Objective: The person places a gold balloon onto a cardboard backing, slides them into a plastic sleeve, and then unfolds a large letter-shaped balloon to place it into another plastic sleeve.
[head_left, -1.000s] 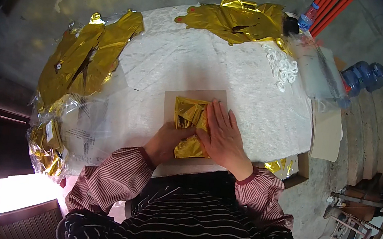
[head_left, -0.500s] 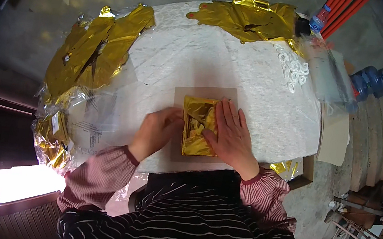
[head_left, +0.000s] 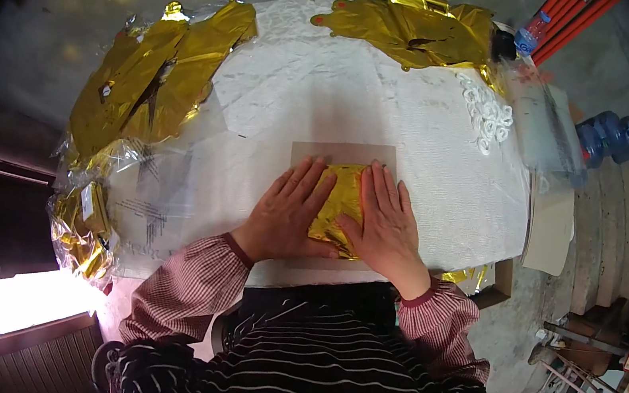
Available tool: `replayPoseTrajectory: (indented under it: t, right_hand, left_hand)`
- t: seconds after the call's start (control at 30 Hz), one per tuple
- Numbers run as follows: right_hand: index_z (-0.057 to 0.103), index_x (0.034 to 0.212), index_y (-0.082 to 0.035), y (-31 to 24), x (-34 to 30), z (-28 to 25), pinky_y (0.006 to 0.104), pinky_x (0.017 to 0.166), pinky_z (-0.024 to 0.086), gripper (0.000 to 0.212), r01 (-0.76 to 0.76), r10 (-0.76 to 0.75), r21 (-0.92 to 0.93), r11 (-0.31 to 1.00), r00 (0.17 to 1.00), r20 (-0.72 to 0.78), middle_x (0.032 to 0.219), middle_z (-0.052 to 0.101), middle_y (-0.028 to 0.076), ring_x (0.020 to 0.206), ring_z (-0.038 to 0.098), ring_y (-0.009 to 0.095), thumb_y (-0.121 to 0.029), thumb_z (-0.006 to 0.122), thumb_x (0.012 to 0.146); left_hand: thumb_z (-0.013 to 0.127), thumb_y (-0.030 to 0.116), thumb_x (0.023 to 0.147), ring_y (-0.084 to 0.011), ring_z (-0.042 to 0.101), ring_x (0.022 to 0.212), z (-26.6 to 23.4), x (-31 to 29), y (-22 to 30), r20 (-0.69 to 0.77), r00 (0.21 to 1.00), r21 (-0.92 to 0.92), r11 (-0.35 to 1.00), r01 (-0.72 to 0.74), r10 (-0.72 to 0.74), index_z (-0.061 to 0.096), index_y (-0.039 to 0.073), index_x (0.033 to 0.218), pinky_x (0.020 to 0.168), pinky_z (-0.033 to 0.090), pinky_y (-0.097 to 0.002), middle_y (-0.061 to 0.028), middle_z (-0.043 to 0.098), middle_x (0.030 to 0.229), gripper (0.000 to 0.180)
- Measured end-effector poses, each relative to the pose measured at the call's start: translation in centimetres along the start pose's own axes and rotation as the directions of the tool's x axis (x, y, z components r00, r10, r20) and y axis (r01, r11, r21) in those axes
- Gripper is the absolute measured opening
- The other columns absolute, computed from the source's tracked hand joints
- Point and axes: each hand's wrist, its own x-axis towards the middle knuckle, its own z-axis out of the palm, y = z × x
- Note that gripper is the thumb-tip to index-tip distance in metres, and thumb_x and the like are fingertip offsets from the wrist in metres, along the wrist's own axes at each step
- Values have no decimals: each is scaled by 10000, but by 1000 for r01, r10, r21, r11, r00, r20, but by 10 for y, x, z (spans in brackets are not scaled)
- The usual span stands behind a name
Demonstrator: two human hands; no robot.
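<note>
A folded gold foil balloon (head_left: 342, 199) lies flat on a grey-brown rectangular board (head_left: 345, 151) near the table's front edge. My left hand (head_left: 289, 213) presses on its left side, palm down with the fingers stretched out. On its right side rests my right hand (head_left: 387, 223), also flat, fingers extended and the thumb reaching over the foil. Neither hand grips anything. Both palms cover the outer sides of the folded foil, so only its middle strip shows.
Unfolded gold foil balloons (head_left: 158, 82) lie at the left, and more gold foil (head_left: 425, 35) at the far edge. White rings or coils (head_left: 486, 116) sit at the right. Clear plastic bags (head_left: 148, 181) and a wrapped foil bundle (head_left: 85, 225) edge the white-covered table (head_left: 261, 117). A water bottle (head_left: 530, 34) stands at far right.
My left hand has moved right from the foil's left edge and now lies flat on top of it, fingers straightened. My right hand stays pressed on the right side.
</note>
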Motion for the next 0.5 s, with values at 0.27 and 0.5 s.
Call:
replayPoseTrajectory:
  t: [0.27,0.5]
  right_hand:
    - [273,1342,45,18,2,-20,427,1072,183,703,-84,73,-84,993,990,-123,1391,285,222,1317,237,332,-363,534,834]
    - [313,1349,-27,-12,15,11,436,1070,173,605,77,-79,-39,996,994,-69,1402,291,176,1320,236,310,-382,449,880]
  left_hand:
    - [563,696,653,-336,182,1338,-2,0,4,84,995,0,999,52,-51,297,7,1350,1069,185,-436,-221,214,1421,1016]
    - [582,683,648,-333,165,1344,-5,3,3,110,992,-14,998,60,-58,260,10,1367,1075,172,-439,-219,202,1427,1036]
